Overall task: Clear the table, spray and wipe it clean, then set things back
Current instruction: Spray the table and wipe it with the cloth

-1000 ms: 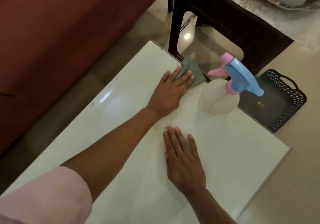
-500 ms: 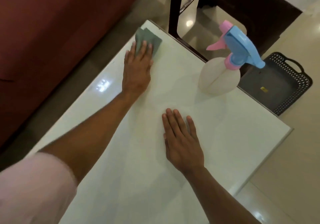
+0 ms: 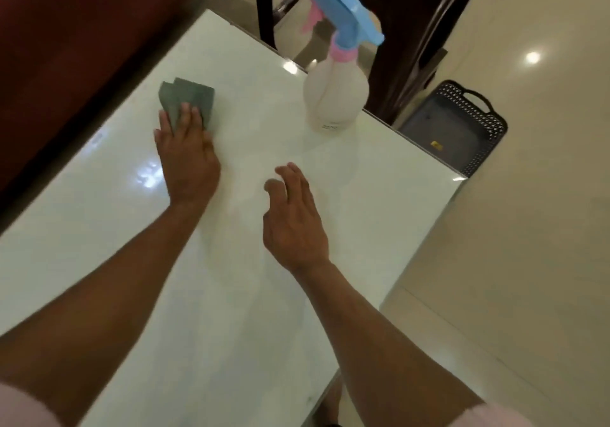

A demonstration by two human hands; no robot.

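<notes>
The white glossy desk [image 3: 99, 228] fills most of the view and runs from the near left to the far right. On the far left stands a large dark red piece of furniture [image 3: 82, 30], and behind the far edge of the desk there is a dark wooden frame [image 3: 412, 47]. The beige tiled floor [image 3: 528, 261] lies on the right. On this floor, just beside the far right edge of the desk, sits a dark perforated basket [image 3: 475, 109] with a handle.

The spray bottle [image 3: 335, 96] stands upright on the desk near its far edge; its body is whitish, its head is blue with a pink trigger and collar.

The left hand [image 3: 188, 159] lies flat on the far left part of the desk, and its straight fingers press on the grey-green cloth [image 3: 188, 96]; the grip is not closed around the cloth, the fingers only hold it down against the surface. The cloth is folded and shows beyond the fingertips.

The right hand [image 3: 293, 218] is near the middle of the desk, well apart from the bottle. Its fingers are relaxed and slightly bent, and the grip holds nothing.
</notes>
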